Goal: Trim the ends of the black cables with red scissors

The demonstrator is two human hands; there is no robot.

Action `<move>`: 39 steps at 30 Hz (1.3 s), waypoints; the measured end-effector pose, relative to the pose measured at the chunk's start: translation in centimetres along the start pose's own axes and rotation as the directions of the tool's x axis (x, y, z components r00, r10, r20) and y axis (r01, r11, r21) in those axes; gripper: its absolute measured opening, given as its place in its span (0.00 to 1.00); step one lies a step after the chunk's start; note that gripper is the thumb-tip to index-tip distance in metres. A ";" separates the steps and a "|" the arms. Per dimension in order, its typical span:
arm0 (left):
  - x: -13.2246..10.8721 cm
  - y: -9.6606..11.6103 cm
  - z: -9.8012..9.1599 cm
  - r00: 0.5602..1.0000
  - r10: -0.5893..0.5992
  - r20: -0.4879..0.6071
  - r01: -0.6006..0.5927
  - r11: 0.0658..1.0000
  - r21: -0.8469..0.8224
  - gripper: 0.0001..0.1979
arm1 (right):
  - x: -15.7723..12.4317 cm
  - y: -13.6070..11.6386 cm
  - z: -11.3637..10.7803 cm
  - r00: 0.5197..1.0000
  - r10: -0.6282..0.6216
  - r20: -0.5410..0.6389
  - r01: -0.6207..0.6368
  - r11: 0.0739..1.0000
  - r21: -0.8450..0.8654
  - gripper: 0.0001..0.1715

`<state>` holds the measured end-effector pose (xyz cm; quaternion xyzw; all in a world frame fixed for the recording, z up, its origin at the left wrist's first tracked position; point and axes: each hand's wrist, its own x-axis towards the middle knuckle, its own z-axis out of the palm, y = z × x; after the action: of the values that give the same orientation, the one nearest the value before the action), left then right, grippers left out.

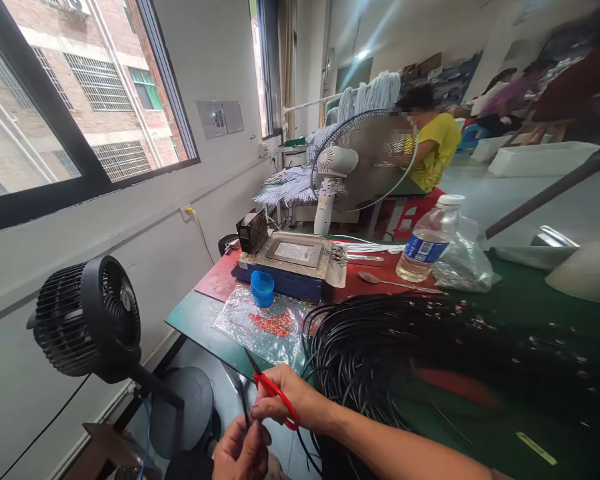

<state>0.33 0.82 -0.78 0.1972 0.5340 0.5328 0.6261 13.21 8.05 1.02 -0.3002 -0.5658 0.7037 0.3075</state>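
Note:
Low in the head view, my left hand [241,453] is closed on a thin black cable [245,400], pinched between the fingers. My right hand [293,393] grips a pair of scissors [285,397] with red handles; the dark blades point up and to the left. Its fingertips meet the cable just above my left hand. To the right, a large bundle of black cables [360,347] lies across the green table, some hanging over the near edge. Small red and yellow pieces [275,323] are scattered on a clear plastic bag [233,320] beyond my hands.
Behind the bag stand a blue cup [263,288] and a blue device with a metal top plate [285,267]. A bottle [427,240] and a spoon [395,281] are farther right. A black fan [93,317] stands left; a person in yellow [437,150] sits beyond a white fan [335,163].

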 end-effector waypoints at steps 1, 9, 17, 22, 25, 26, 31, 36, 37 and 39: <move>0.3 0.1 0.2 1.000 -0.018 -0.013 0.018 1.000 -0.007 0.18 | 0.1 0.1 0.0 1.000 0.000 -0.025 0.000 1.000 0.003 0.24; 1.0 2.3 -1.2 0.946 0.031 -0.321 -0.087 0.983 -0.161 0.17 | 0.1 -0.9 -0.1 0.995 -0.067 0.068 0.094 0.824 -0.559 0.18; 0.7 2.9 -1.2 0.915 0.170 -0.365 -0.153 0.985 0.076 0.16 | -0.2 -0.8 0.2 0.993 0.071 0.098 0.021 0.699 -0.715 0.23; 1.0 2.5 -1.6 0.893 0.274 -0.356 -0.184 0.946 0.268 0.18 | -0.2 -0.9 0.1 0.995 0.041 0.094 0.035 0.721 -0.692 0.26; 1.1 2.5 -1.9 0.886 0.307 -0.347 -0.193 0.926 0.325 0.20 | -0.2 -0.5 0.0 0.995 0.010 0.095 0.058 0.726 -0.685 0.28; 1.1 2.5 -1.9 0.886 0.310 -0.345 -0.192 0.922 0.336 0.20 | -0.2 -0.4 0.0 0.996 0.003 0.093 0.061 0.734 -0.677 0.28; 1.1 2.1 -1.4 0.915 0.245 -0.320 -0.160 0.950 0.268 0.18 | -0.1 -0.1 -0.1 0.998 0.017 0.061 0.019 0.832 -0.555 0.27; 0.8 0.9 -0.3 0.967 0.078 -0.244 -0.080 0.997 0.000 0.18 | 0.4 0.1 -0.4 0.998 0.053 0.041 -0.045 0.986 -0.160 0.26; 0.7 0.7 -0.1 0.971 0.051 -0.234 -0.060 0.998 -0.031 0.18 | 0.4 0.1 -0.5 0.996 0.062 0.064 -0.057 0.995 -0.076 0.25; 0.5 0.4 0.2 0.975 0.012 -0.224 -0.029 0.997 -0.073 0.18 | 0.4 0.2 -0.6 0.991 0.066 0.117 -0.071 0.997 0.043 0.26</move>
<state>0.27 1.47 -0.62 0.1180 0.5784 0.5777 0.5637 13.37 8.72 0.68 -0.2708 -0.5555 0.7431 0.2567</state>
